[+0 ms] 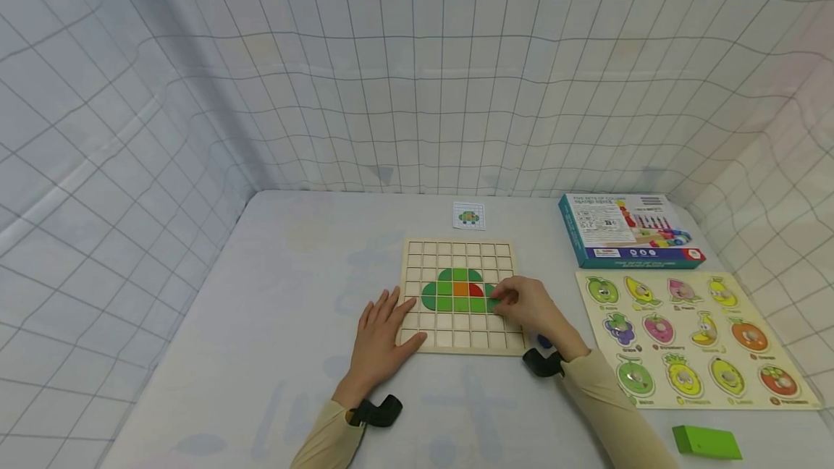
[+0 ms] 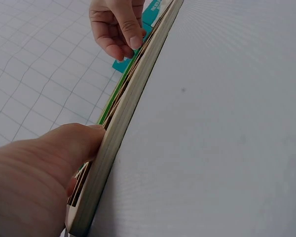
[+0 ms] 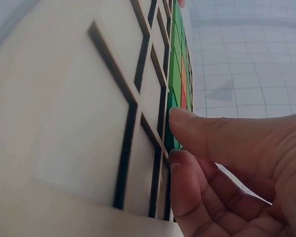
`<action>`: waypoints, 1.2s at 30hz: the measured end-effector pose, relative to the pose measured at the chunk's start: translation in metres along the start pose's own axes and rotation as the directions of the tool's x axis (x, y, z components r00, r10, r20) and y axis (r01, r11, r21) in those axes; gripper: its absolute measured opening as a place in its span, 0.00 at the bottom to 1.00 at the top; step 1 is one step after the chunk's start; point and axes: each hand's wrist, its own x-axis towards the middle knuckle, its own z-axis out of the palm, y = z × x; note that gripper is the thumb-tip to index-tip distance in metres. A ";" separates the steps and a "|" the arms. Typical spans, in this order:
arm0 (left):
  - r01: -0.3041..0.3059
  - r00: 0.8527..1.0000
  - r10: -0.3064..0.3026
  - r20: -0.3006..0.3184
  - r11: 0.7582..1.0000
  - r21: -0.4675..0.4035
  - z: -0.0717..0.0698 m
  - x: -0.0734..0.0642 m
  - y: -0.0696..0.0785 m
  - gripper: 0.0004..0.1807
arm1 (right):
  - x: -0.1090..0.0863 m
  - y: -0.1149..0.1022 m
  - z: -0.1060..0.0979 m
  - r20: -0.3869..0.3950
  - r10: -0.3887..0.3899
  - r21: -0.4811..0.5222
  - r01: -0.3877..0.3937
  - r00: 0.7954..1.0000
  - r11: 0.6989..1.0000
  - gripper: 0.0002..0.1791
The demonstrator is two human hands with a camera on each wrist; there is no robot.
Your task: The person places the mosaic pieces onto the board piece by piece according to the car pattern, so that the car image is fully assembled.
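A wooden grid board [image 1: 461,341] lies on the table, with green, orange and red tiles set in its middle cells. My left hand [image 1: 381,342] rests with spread fingers at the board's left edge, its thumb on the lower left corner area. At the right end of the tile pattern, my right hand [image 1: 531,306] pinches a dark green rounded tile [image 3: 171,123] between thumb and fingers, down at the board's surface. The orange tile [image 1: 460,289] and a red rounded tile [image 1: 476,290] sit among the green ones. Fingers partly hide the tile's edges.
Behind the board lies a small picture card [image 1: 469,216]. To the right are a boxed set [image 1: 632,231], a fruit puzzle board [image 1: 693,342] and a green block [image 1: 706,442]. Something blue [image 1: 544,341] lies beside the right wrist.
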 end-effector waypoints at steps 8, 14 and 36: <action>-0.001 1.000 0.001 0.008 1.000 -0.004 -0.002 0.000 0.002 0.34 | -0.002 0.002 0.001 -0.032 0.017 -0.063 -0.019 0.999 0.998 0.06; -0.005 1.000 0.005 0.001 1.000 -0.002 -0.001 -0.001 0.002 0.33 | -0.006 0.005 -0.002 -0.039 0.023 -0.085 -0.027 0.999 0.996 0.06; -0.008 1.000 0.008 -0.006 1.000 0.000 -0.003 0.001 0.002 0.34 | -0.039 0.031 -0.057 -0.152 0.151 -0.131 -0.171 0.977 0.976 0.07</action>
